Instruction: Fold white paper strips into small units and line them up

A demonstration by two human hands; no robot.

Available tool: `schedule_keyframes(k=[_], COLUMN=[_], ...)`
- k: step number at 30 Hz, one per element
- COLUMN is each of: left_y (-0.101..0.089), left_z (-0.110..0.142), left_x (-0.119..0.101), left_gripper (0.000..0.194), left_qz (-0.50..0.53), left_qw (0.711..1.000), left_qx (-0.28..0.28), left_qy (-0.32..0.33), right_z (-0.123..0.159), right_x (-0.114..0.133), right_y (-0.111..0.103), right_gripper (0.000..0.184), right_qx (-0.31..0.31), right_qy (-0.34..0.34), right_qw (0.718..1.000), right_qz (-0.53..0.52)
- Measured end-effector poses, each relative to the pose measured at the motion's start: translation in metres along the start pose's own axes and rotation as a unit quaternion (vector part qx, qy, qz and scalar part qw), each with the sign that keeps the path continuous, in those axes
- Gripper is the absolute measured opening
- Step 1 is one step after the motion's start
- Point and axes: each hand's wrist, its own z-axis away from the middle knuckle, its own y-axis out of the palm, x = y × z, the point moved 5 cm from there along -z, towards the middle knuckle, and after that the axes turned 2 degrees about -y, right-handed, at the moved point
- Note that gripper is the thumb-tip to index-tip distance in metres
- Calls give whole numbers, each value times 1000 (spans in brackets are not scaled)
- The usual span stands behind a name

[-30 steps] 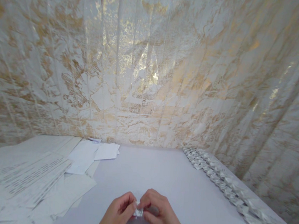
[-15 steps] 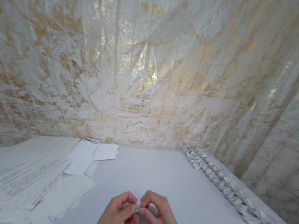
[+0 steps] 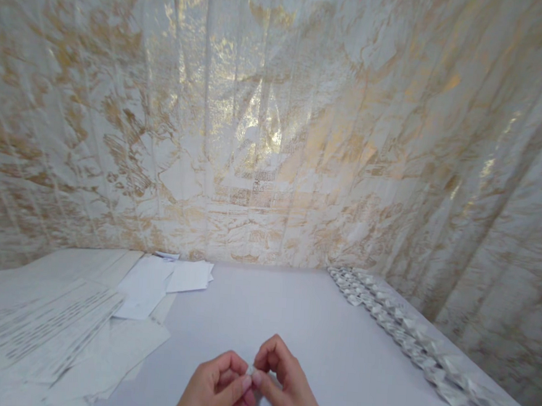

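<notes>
My left hand (image 3: 214, 388) and my right hand (image 3: 284, 383) meet low in the middle of the view, just above a pale table (image 3: 273, 308). Both pinch one small folded piece of white paper (image 3: 250, 371) between thumbs and fingertips. Most of the piece is hidden by my fingers. My fingers are curled and pressed together round it.
Loose printed and blank paper sheets (image 3: 58, 324) cover the table's left side. A long row of small folded paper pieces (image 3: 409, 345) runs along the right edge. A white and gold curtain (image 3: 276, 123) hangs right behind the table.
The small paper piece has been folded tighter and shows less between my fingertips. My hands have closed in on each other and stayed in the same spot.
</notes>
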Motion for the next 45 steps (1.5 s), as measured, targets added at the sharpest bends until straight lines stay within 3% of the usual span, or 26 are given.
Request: schedule_keyframes(k=[9,16,20,32,35,40,45], left_y=[1,-4,-11,-10,-10,-7,-8], left_z=[5,1,-1,4,4,5,4], left_x=[5,4,6,0,0,-7,-7], left_gripper=[52,51,50,28,22,18,18], left_qz=[25,-8,-60,-164,-174,-177,-180], left_qw=[999,998,995,981,978,978,978], left_qx=[-25,-52,-56,-48,-58,-54,-42], left_qy=[12,46,62,95,104,100,94], right_z=[2,0,0,1,2,3,3], right_x=[12,-8,-9,-7,-8,-2,4], right_y=[4,2,0,-2,-2,-5,-3], right_gripper=[29,41,41,13,2,20,8], right_qx=[32,-7,-8,-9,1,-31,1], right_qy=[-17,16,23,3,-25,-116,-166], right_qw=[999,999,1000,993,982,964,939], right_qz=[35,-28,-4,121,185,236,300])
